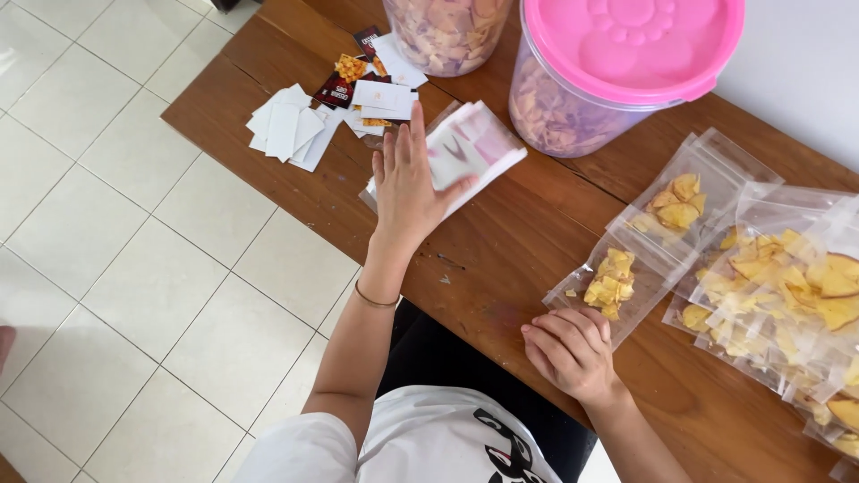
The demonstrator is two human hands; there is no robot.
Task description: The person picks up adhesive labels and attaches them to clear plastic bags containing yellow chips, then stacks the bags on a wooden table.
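On the table, left grip (pixel 407 183) lies flat on bag stack (pixel 470 148); right grip (pixel 573 349) curled, empty.

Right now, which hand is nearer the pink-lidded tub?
Left. The left hand rests on a stack of bags beside the pink-lidded tub; the right hand sits at the table's near edge.

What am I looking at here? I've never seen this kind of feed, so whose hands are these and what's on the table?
There is one picture, from a camera worn on a person's head, looking down at their own bare hands. No machine is involved. The left hand lies flat on a stack of white paper slips on the brown wooden table. The right hand is loosely curled, empty, resting by a clear bag of yellow chips. More filled bags lie to the right. Behind stand two clear tubs of chips, one with a pink lid, and scattered small cards to the left.
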